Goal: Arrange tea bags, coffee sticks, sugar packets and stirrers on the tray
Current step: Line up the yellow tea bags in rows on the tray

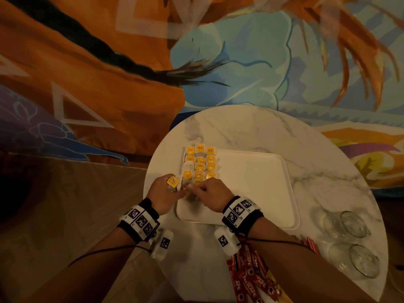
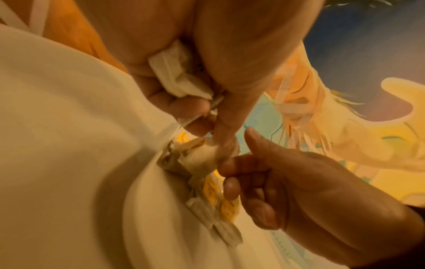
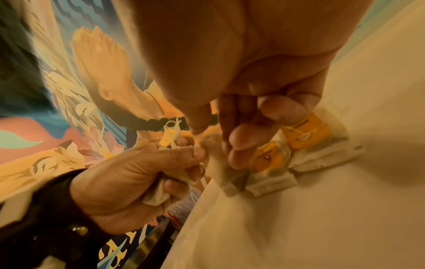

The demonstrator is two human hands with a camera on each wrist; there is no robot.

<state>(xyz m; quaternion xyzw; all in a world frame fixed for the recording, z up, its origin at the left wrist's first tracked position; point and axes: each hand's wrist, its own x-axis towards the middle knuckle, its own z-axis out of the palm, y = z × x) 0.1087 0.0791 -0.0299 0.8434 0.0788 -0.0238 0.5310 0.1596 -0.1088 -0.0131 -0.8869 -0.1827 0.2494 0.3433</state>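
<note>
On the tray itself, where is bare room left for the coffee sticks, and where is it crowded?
Bare: the white tray right of the tea bags, through to its right and near rims. Crowded: the tray's left strip, filled with tea bag rows, where the left hand grips spare tea bags and the right hand pinches one. The coffee sticks wait off the tray, beside two glasses.

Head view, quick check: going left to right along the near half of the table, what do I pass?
Left hand holding tea bags → right hand at the tea bag rows → bare part of the white tray → two glasses.
</note>
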